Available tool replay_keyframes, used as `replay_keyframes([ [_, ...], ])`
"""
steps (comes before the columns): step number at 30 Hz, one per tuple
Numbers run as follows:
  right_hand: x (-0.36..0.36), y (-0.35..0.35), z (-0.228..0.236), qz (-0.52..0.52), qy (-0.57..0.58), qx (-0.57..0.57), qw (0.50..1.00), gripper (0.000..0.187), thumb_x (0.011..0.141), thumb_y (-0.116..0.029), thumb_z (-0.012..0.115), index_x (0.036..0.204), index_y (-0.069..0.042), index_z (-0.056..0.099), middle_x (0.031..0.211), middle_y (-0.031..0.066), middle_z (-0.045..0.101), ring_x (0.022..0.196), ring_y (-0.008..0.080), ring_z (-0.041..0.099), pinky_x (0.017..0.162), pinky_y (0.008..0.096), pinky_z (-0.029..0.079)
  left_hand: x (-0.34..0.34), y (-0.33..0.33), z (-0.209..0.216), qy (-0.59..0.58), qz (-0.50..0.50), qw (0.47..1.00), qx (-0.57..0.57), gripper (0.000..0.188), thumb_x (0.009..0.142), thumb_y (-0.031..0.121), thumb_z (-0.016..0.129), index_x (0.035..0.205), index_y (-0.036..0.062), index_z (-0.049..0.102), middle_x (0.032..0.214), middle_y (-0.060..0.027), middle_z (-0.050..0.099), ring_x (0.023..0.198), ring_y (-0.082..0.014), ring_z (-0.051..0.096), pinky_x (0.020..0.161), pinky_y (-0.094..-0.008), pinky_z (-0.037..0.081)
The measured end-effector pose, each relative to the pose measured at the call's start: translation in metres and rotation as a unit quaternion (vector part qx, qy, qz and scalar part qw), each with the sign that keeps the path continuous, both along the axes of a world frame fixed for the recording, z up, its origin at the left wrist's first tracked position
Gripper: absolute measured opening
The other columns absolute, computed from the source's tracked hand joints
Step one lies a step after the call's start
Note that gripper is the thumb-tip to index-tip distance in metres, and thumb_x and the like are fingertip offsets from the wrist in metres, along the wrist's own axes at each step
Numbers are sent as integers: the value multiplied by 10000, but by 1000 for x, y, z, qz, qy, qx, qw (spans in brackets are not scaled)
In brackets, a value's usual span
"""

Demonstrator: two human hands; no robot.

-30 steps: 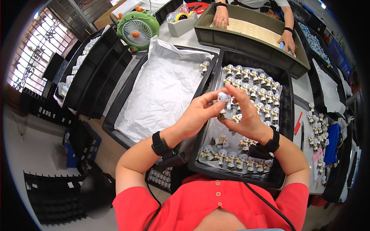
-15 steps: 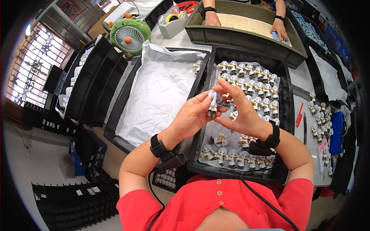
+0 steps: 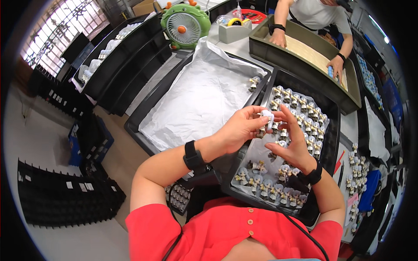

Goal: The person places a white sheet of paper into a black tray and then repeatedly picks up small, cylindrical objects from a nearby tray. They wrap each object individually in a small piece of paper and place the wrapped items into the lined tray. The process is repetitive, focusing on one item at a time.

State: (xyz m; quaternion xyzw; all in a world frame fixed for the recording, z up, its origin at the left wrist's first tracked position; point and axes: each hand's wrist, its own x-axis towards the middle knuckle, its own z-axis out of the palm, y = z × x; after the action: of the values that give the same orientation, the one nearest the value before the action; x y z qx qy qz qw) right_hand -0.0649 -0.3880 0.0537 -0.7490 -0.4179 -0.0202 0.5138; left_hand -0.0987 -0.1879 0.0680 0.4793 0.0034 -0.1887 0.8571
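My left hand (image 3: 235, 130) pinches a small chibi-style figurine (image 3: 267, 120) with pale lilac hair between thumb and fingers, raised over the left side of a black tray (image 3: 334, 143). Beside it my right hand (image 3: 296, 145) is open, fingers and thumb spread apart and curved around empty space. Below both hands, rows of similar figurines (image 3: 285, 195) lie on clear plastic in that tray. To the left, a second black tray (image 3: 136, 127) is lined with crumpled white paper (image 3: 196, 98). One figurine (image 3: 254, 84) stands at its far right corner.
A green fan (image 3: 185, 26) and a grey holder with tape (image 3: 235, 34) stand at the back. Across the table, a co-worker's hands (image 3: 335, 67) reach into an olive bin (image 3: 300, 56). More figurines (image 3: 357, 169) lie at right, near a blue box (image 3: 369, 191). Stacked black trays (image 3: 126, 69) stand left.
The view has swung, shifting the trays rightward in the picture. My right fingers have drawn slightly away from the figurine, which stays in my left hand and looks slightly turned.
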Motion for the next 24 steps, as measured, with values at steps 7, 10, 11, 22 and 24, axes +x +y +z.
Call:
replay_keyframes([
  [7,3,1,1,-12,5,-40,999,651,713,-41,731,1304,-70,458,1097,92,602,947,176,583,795,297,471,-7,75,48,-74,136,986,68,324,905,135,578,1206,39,501,1001,-23,584,892,-146,608,774,-258,482],
  [10,1,6,3,-24,4,-59,998,424,747,-25,694,1157,-47,588,975,92,639,875,169,608,756,283,484,-18,102,43,-76,170,979,82,327,907,127,572,1212,37,497,996,-25,578,896,-143,608,769,-259,484],
  [11,0,7,3,-21,6,-70,997,400,749,-23,693,1137,-44,599,952,90,642,861,168,614,746,281,487,-20,107,40,-74,182,977,88,326,908,125,571,1212,36,496,999,-26,576,896,-142,608,768,-259,484],
  [22,-2,10,-5,-33,4,-125,992,225,765,0,666,990,-16,657,858,89,665,778,159,644,715,265,501,117,82,-60,-108,190,928,303,362,801,101,681,1120,11,536,857,-72,621,709,-136,607,584,-279,485],
  [24,0,8,-6,-39,12,-126,991,220,771,-4,662,990,-17,659,862,91,667,779,162,645,715,267,502,134,71,-79,-90,182,902,380,335,767,108,705,1065,26,576,816,-72,622,670,-136,605,554,-283,483],
])
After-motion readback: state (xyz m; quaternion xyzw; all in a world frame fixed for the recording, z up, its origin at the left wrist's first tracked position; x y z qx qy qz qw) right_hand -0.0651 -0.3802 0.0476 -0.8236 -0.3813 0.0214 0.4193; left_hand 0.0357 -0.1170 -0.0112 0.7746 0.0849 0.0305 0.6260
